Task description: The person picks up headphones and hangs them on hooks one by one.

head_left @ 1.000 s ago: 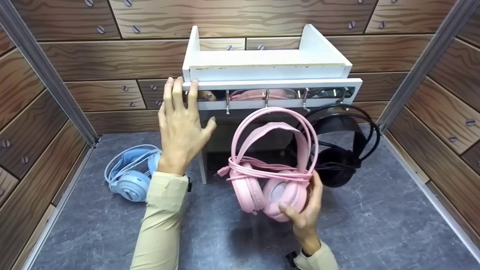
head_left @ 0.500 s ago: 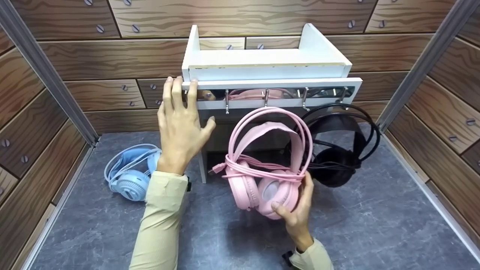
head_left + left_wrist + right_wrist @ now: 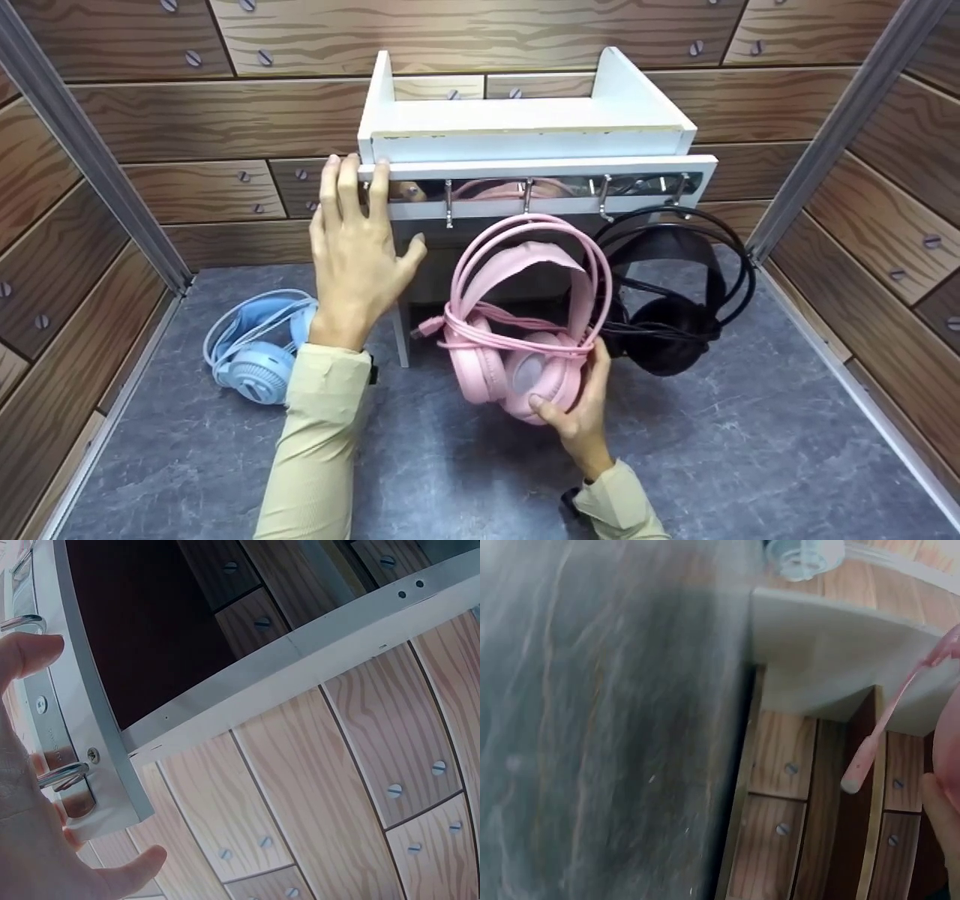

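Pink headphones [image 3: 469, 369], with their cable wound around them, are upright in my right hand [image 3: 579, 429], which grips the right ear cup with the thumb in front. In the right wrist view, a slim pink piece with a pale tip [image 3: 861, 763] hangs beside the headphones [image 3: 949, 746]. My left hand [image 3: 352, 259] rests on the left end of a white hook rail [image 3: 540, 166], fingers mostly straight across its top edge. The left wrist view has that hand [image 3: 34, 795] along the rail [image 3: 112, 780]. Black headphones [image 3: 667, 349] hang at the rail's right end.
Blue headphones [image 3: 259, 371] lie on the grey marbled surface [image 3: 420, 465] to the left. Behind the rail stands a white shelf unit [image 3: 495, 114] with raised sides. Metal hooks [image 3: 448, 206] jut from the rail. Wood-patterned walls [image 3: 225, 120] enclose the area.
My right hand has carried the pink headphones left and slightly up, away from the black headphones. My left hand stays on the rail. The view has shifted slightly.
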Demonstrator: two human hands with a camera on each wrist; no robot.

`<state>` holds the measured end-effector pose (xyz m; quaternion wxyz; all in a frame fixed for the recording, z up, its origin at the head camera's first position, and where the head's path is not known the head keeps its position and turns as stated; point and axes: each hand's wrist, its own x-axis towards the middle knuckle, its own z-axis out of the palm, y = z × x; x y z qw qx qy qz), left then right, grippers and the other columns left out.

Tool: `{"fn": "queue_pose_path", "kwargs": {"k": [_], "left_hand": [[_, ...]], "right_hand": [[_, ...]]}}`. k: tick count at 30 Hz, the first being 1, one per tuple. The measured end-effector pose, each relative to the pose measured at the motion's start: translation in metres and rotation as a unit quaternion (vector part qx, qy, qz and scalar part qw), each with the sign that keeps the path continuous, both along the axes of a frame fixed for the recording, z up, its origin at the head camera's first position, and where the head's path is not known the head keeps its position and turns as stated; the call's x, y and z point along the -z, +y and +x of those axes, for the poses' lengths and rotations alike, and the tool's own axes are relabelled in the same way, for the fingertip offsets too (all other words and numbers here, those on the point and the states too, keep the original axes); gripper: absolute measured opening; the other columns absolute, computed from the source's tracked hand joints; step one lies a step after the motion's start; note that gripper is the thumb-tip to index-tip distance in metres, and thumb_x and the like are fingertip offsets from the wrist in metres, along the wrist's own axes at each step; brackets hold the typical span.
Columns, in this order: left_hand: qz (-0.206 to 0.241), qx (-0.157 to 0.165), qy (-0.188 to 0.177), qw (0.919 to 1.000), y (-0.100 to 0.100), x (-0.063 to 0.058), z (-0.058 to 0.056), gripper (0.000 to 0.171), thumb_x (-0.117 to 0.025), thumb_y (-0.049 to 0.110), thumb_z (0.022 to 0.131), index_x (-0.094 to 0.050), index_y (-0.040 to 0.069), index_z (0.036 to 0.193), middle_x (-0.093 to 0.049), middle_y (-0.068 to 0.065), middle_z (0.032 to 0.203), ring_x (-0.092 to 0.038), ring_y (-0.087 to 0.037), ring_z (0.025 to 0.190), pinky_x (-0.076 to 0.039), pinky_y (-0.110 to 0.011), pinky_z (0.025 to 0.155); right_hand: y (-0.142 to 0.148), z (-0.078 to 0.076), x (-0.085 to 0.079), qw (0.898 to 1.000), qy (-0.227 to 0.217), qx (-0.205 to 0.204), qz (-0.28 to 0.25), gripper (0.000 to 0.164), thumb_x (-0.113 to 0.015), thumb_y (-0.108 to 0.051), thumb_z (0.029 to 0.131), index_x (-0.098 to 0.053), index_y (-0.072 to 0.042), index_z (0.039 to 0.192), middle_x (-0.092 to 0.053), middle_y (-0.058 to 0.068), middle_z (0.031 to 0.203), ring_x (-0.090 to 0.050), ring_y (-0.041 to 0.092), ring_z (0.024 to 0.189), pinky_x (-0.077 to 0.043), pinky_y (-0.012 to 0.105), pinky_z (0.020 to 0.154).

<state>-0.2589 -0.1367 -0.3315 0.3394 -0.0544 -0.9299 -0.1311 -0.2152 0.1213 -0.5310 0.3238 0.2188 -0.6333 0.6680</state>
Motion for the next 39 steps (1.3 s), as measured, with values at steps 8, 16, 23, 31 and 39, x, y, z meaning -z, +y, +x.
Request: {"fn": "queue_pose_path", "kwargs": {"k": [8, 16, 23, 31, 39], "left_hand": [[0.0, -0.001, 0.001, 1.0, 0.0, 0.0, 0.0, 0.087, -0.069, 0.044, 0.087, -0.029, 0.011, 0.157, -0.02, -0.02, 0.161, -0.01, -0.036, 0.151, -0.03, -0.058, 0.113], [-0.004, 0.0, 0.014, 0.9999, 0.001, 0.0, 0.0, 0.087, -0.07, 0.043, 0.086, -0.031, 0.01, 0.156, -0.022, -0.021, 0.16, -0.012, -0.038, 0.151, -0.031, -0.058, 0.112], [0.002, 0.0, 0.007, 1.0, 0.001, 0.0, 0.0, 0.088, -0.071, 0.043, 0.086, -0.03, 0.011, 0.157, -0.02, -0.021, 0.16, -0.011, -0.037, 0.151, -0.031, -0.058, 0.112], [0.004, -0.004, -0.001, 1.0, 0.0, -0.001, 0.002, 0.087, -0.069, 0.043, 0.087, -0.03, 0.011, 0.157, -0.02, -0.021, 0.161, -0.01, -0.037, 0.151, -0.031, -0.058, 0.113], [-0.002, -0.003, 0.009, 1.0, 0.0, 0.0, 0.001, 0.087, -0.069, 0.044, 0.087, -0.03, 0.01, 0.156, -0.021, -0.021, 0.16, -0.012, -0.037, 0.151, -0.032, -0.058, 0.112]], "right_hand": [[-0.005, -0.006, 0.008, 0.995, 0.034, 0.066, 0.063, 0.108, -0.079, 0.001, 0.056, -0.019, 0.018, 0.145, -0.035, 0.028, 0.143, -0.041, 0.015, 0.131, -0.029, 0.025, 0.113], [-0.011, -0.003, 0.0, 0.994, 0.033, 0.085, 0.056, 0.104, -0.08, 0.01, 0.062, -0.019, 0.019, 0.146, -0.03, 0.038, 0.145, -0.038, 0.015, 0.137, -0.027, 0.026, 0.116], [-0.014, 0.005, -0.011, 0.99, 0.011, 0.122, 0.076, 0.113, -0.088, 0.009, 0.063, -0.021, 0.014, 0.153, -0.032, 0.037, 0.152, -0.04, 0.017, 0.139, -0.031, 0.027, 0.115], [-0.014, 0.007, -0.013, 0.979, -0.018, 0.181, 0.095, 0.112, -0.094, 0.001, 0.061, -0.031, 0.007, 0.154, -0.047, 0.025, 0.139, -0.047, 0.019, 0.126, -0.051, 0.019, 0.091], [-0.014, 0.004, -0.016, 0.978, -0.017, 0.183, 0.101, 0.111, -0.095, 0.003, 0.057, -0.036, 0.01, 0.15, -0.052, 0.019, 0.122, -0.051, 0.016, 0.113, -0.056, 0.018, 0.068]]}}
